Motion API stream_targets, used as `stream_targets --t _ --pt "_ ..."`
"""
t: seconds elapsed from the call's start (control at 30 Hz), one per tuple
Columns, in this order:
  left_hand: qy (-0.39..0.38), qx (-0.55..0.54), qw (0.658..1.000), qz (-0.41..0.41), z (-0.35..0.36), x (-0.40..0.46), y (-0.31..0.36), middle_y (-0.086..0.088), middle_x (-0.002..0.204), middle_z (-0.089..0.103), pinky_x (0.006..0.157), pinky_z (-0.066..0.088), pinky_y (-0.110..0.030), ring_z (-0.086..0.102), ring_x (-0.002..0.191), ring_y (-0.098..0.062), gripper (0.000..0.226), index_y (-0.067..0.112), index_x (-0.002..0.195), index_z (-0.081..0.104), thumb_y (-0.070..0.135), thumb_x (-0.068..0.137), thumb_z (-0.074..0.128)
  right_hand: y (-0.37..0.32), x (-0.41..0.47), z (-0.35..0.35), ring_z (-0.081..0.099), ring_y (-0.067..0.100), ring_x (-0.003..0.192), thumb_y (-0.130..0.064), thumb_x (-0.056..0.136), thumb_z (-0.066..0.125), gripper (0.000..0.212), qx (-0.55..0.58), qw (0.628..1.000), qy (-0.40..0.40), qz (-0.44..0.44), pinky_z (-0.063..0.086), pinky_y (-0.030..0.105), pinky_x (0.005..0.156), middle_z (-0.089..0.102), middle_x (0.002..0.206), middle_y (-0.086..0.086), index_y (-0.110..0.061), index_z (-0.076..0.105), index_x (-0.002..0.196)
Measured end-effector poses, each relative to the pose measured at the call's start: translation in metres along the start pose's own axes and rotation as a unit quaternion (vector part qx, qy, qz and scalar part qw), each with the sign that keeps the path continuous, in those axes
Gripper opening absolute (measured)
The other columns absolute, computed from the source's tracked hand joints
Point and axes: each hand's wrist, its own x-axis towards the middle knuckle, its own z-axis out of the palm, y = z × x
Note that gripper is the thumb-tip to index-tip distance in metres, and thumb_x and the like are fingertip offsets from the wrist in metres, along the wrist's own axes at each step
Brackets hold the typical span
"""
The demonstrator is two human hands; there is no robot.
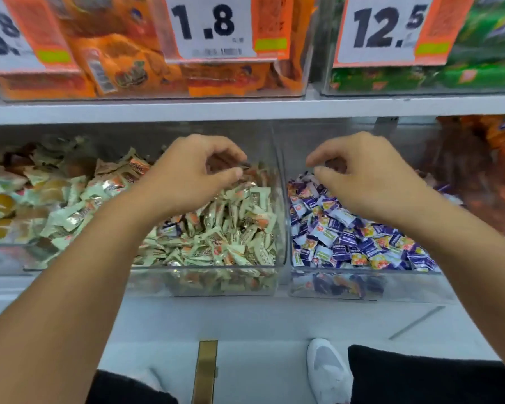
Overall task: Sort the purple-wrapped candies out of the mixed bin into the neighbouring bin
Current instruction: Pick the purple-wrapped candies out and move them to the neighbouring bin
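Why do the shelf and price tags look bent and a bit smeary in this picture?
Head view: the wide-angle lens bows the white shelf edge; the white price tag reading 1.8 is softly blurred; the clear plastic bin front carries pale glare; light is even, shadows faint.

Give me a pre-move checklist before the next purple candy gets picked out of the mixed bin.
1. Stray purple candy visible in the mixed bin, near the left wrist: ok.
2. Left hand above the mixed bin: ok.
3. Left hand free to pick: cannot tell; its fingertips pinch together, possibly on something dark.
4. Right hand over the purple bin: ok.
5. Right hand empty: cannot tell.
6. Purple bin has room: ok.
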Motion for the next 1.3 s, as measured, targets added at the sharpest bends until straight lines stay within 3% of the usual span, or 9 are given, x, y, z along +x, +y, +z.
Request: stream_targets --t 0.13,0.3,0.53,0.67,0.87,1.0,1.1,1.2,1.3 --pt "0.021 0.193 0.978 -0.077 -0.051 -0.041 -0.057 0.008 0.104 0.071 0.086 0.049 -0.030 0.065 0.095 -0.008 0.024 0.026 0.109 0.073 0.033 0.086 0.075 -0.076 -0.003 0.041 0.059 0.005 0.108 -0.027 0.097 0.061 0.026 0.027 0.978 -0.096 -0.184 0.047 0.029 0.098 0.067 0.122 -0.012 -0.029 0.068 0.121" --pt "-0.054 0.248 0.961 -0.109 -0.072 -0.082 -0.091 0.009 0.118 0.069 0.096 0.049 -0.031 0.062 0.106 -0.011 0.034 0.030 0.110 0.072 0.038 0.078 0.082 -0.121 0.035 0.110 0.059 0.017 0.118 -0.016 0.092 0.066 0.038 -0.016 0.956 -0.200 -0.216 0.050 0.036 0.099 0.065 0.129 -0.001 -0.023 0.064 0.129" --pt "-0.161 0.233 0.954 -0.101 -0.064 -0.086 -0.112 0.015 0.129 0.059 0.106 0.040 -0.034 0.047 0.124 -0.010 0.044 0.034 0.122 0.068 0.051 0.082 0.074 -0.139 0.082 0.159 0.062 0.025 0.106 -0.005 0.090 0.059 0.021 -0.066 0.954 -0.264 -0.128 0.052 0.034 0.091 0.067 0.112 0.003 -0.011 0.069 0.107" --pt "-0.213 0.276 0.929 -0.120 -0.060 -0.082 -0.109 0.013 0.139 0.045 0.114 0.029 -0.039 0.025 0.137 -0.017 0.064 0.038 0.134 0.056 0.067 0.079 0.067 -0.151 0.094 0.150 0.056 0.016 0.090 -0.020 0.108 0.035 0.027 -0.025 0.924 -0.376 -0.059 0.051 0.031 0.083 0.056 0.113 0.001 -0.010 0.056 0.121" --pt "-0.237 0.246 0.932 -0.125 -0.064 -0.091 -0.107 0.012 0.157 0.029 0.122 0.014 -0.034 0.012 0.147 -0.011 0.061 0.038 0.141 0.051 0.066 0.087 0.053 -0.160 0.097 0.152 0.060 0.018 0.082 -0.052 0.105 0.020 0.056 0.137 0.912 -0.374 0.094 0.058 0.036 0.072 0.063 0.097 0.007 -0.007 0.050 0.118" --pt "-0.190 0.197 0.956 -0.104 -0.071 -0.101 -0.110 0.012 0.145 0.048 0.115 0.030 -0.031 0.038 0.137 -0.009 0.038 0.034 0.131 0.060 0.048 0.096 0.055 -0.166 0.095 0.154 0.070 0.031 0.091 -0.060 0.101 0.022 0.072 0.124 0.897 -0.394 0.156 0.061 0.035 0.067 0.058 0.114 0.019 0.002 0.053 0.120" --pt "-0.029 0.194 0.975 -0.100 -0.082 -0.102 -0.112 0.010 0.124 0.063 0.097 0.047 -0.033 0.056 0.110 -0.008 0.032 0.029 0.122 0.067 0.044 0.095 0.059 -0.168 0.097 0.142 0.070 0.025 0.081 -0.050 0.105 0.022 0.058 0.078 0.951 -0.285 0.088 0.059 0.032 0.063 0.063 0.119 0.010 -0.007 0.057 0.121" --pt "0.051 0.202 0.967 -0.145 -0.088 -0.106 -0.114 0.005 0.121 0.063 0.088 0.049 -0.033 0.057 0.098 -0.013 0.030 0.027 0.124 0.064 0.037 0.095 0.062 -0.175 0.110 0.130 0.068 0.029 0.089 -0.036 0.102 0.033 0.045 0.087 0.987 -0.130 -0.023 0.056 0.040 0.085 0.072 0.108 0.015 -0.008 0.069 0.095" --pt "0.069 0.180 0.964 -0.183 -0.089 -0.107 -0.113 0.000 0.109 0.067 0.082 0.054 -0.037 0.063 0.091 -0.019 0.019 0.025 0.113 0.065 0.019 0.095 0.060 -0.202 0.102 0.149 0.058 0.020 0.118 -0.018 0.099 0.041 0.036 0.106 0.943 -0.213 -0.233 0.046 0.038 0.102 0.065 0.131 0.005 -0.019 0.067 0.124"
